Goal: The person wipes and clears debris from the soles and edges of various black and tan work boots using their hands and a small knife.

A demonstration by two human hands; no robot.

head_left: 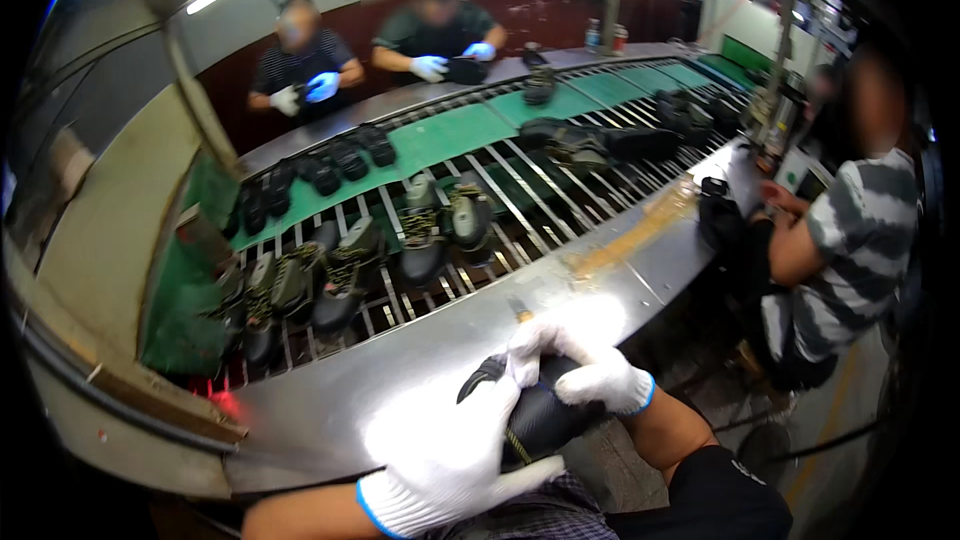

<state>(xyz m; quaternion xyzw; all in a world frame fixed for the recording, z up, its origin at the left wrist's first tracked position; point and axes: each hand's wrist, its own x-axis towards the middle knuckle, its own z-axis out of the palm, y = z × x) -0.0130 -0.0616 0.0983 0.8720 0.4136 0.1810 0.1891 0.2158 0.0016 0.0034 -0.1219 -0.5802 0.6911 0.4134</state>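
Observation:
A black shoe (552, 420) with a yellow-and-black lace is held low in front of me, just off the near edge of the metal bench. My left hand (455, 455), in a white knitted glove with a blue cuff, grips the shoe along its left side. Across the upper part of the shoe lies my right hand (580, 365), gloved the same way, its fingers closed against it. The gloves cover much of the shoe. Just beyond my right fingers, a small tool (521, 312) with a flat grey end and brownish lower part rests on the bench.
Beyond the steel bench (320, 410) runs a slatted roller conveyor (520, 190) with green sheets, carrying several dark shoes (425, 240) and black sandals (345, 155). Two gloved people (435, 35) work across it. Another person (840, 240) sits close on my right beside a black item (716, 212).

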